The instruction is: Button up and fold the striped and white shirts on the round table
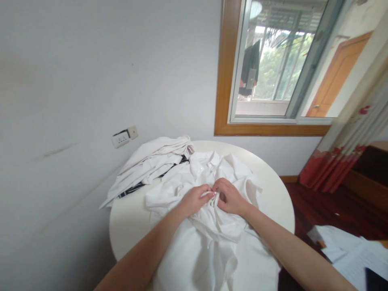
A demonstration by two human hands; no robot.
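A white shirt with what looks like a collar at its far end lies spread and rumpled over the round table, hanging over the near edge. My left hand pinches the cloth near the middle of the shirt. Close against it, my right hand grips the same gathered fold, fingers bent and fingertips nearly touching the left ones. Whether a button sits between the fingertips is too small to make out.
The round white table stands against the wall. Folded white clothes with a dark striped piece lie at its far left. A wall socket, a window and a curtain are beyond. Papers lie at lower right.
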